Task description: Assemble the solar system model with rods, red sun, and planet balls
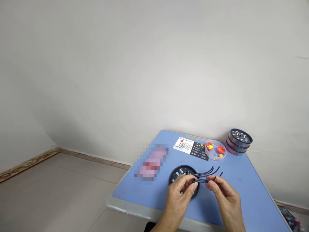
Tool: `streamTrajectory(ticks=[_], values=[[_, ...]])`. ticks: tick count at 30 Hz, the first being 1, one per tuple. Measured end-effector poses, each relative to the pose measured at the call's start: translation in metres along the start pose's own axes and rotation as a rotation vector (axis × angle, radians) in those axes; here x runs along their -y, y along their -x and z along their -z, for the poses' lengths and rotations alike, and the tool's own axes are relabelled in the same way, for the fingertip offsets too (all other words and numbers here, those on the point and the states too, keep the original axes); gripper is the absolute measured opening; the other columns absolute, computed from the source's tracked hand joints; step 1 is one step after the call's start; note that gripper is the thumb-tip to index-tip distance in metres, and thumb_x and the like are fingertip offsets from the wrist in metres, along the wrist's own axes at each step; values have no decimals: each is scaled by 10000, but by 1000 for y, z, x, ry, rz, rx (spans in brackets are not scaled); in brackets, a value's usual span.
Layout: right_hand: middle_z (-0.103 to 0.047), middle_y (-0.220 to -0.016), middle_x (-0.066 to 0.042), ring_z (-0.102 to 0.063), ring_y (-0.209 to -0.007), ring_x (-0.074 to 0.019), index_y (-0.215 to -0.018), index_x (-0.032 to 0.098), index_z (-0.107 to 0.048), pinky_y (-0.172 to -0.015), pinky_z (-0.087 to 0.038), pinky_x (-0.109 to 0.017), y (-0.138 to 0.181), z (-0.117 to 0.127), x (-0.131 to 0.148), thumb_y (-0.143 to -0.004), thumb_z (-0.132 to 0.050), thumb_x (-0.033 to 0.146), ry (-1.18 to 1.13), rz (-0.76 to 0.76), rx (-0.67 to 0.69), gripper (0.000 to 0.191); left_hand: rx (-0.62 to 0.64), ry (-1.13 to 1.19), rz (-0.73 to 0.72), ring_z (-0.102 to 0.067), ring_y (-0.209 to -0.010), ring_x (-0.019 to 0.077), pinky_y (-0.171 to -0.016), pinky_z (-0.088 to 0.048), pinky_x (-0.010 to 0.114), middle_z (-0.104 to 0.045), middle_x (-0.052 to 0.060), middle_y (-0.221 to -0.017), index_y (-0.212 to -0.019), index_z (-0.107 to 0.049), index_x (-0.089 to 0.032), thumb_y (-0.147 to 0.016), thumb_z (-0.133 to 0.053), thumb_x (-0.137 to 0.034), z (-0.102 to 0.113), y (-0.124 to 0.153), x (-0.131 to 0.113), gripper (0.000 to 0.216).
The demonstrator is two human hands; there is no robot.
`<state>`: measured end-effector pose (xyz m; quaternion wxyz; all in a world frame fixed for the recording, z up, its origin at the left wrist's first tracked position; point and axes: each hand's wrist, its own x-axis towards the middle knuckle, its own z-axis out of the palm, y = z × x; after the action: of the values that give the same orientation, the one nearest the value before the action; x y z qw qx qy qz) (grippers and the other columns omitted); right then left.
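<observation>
My left hand pinches the ringed end of several thin black curved rods, which fan out to the right above the table. My right hand has its thumb and forefinger closed on one of these rods near its bent tip. Behind and below my left hand is a round black disc with small printed labels and coloured dots; the hand covers part of it. Whether the rods are joined at the ringed end, I cannot tell.
On the blue table, a printed instruction sheet lies beyond the disc. Beside it, a clear round tray holds orange half-shells and small coloured balls. A stack of round containers stands at the back right. A pink, pixelated item lies left.
</observation>
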<state>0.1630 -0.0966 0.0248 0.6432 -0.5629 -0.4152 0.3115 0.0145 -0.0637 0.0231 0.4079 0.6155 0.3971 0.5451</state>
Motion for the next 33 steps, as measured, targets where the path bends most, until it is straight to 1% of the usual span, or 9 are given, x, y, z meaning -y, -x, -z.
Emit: streamTrajectory(ticks=[2, 5, 7, 9, 13, 19, 22, 26, 33], values=[[-738, -759, -51, -670, -701, -215, -805, 186, -767, -648, -576, -314, -2, -2, -1, -684, -761, 446, 35, 60, -3, 286, -16, -44, -44, -591, -637, 170, -522, -442, 218, -667, 33, -713, -801, -736, -197, -802, -650, -257, 5, -1, -3, 104], [-717, -734, -34, -645, -664, -188, -812, 192, -753, -629, -558, -290, -6, -7, 0, -735, -728, 423, 95, 139, 32, 244, -49, -132, -153, -625, -744, 211, -543, -466, 235, -702, 70, -796, -857, -759, -211, -826, -632, -252, 11, -4, -3, 137], [-720, -751, -37, -643, -674, -188, -798, 196, -747, -649, -554, -295, -11, -11, 4, -755, -714, 412, 144, 208, 45, 223, -81, -181, -209, -631, -828, 236, -616, -504, 267, -713, 87, -867, -899, -771, -226, -845, -613, -257, 13, -8, -1, 169], [-724, -758, -39, -645, -674, -187, -794, 201, -746, -656, -551, -297, -17, -14, 9, -771, -699, 400, 187, 280, 52, 206, -115, -202, -228, -632, -884, 248, -706, -530, 307, -713, 94, -913, -908, -776, -231, -854, -600, -261, 15, -13, 2, 186], [-736, -776, -37, -657, -686, -186, -820, 205, -752, -671, -545, -293, -26, -17, 14, -792, -682, 367, 240, 354, 66, 178, -119, -178, -207, -644, -906, 250, -794, -535, 336, -715, 95, -924, -877, -774, -217, -851, -602, -251, 15, -20, 5, 177], [-746, -787, -36, -665, -684, -189, -852, 213, -762, -663, -543, -288, -32, -19, 10, -803, -673, 337, 271, 351, 96, 160, -99, -66, -92, -686, -810, 227, -722, -554, 286, -754, 87, -924, -922, -765, -194, -846, -631, -261, 12, -19, 9, 168], [-749, -803, -38, -666, -697, -191, -871, 216, -763, -660, -541, -284, -34, -21, 12, -815, -667, 317, 276, 387, 117, 150, -108, -51, -59, -694, -769, 216, -716, -558, 275, -768, 73, -885, -932, -767, -193, -843, -642, -284, 12, -19, 12, 178], [-747, -785, -39, -650, -662, -183, -853, 215, -764, -621, -519, -273, -36, -20, 14, -829, -654, 323, 314, 425, 144, 155, -101, -70, -86, -693, -752, 208, -704, -558, 264, -761, 65, -853, -891, -771, -195, -834, -654, -273, 13, -20, 12, 152], [-758, -841, -48, -677, -717, -196, -872, 224, -758, -659, -518, -283, -34, -16, 11, -846, -637, 319, 362, 463, 139, 156, -108, -105, -140, -684, -747, 211, -692, -554, 275, -758, 67, -839, -889, -765, -202, -836, -643, -237, 12, -18, 13, 138]])
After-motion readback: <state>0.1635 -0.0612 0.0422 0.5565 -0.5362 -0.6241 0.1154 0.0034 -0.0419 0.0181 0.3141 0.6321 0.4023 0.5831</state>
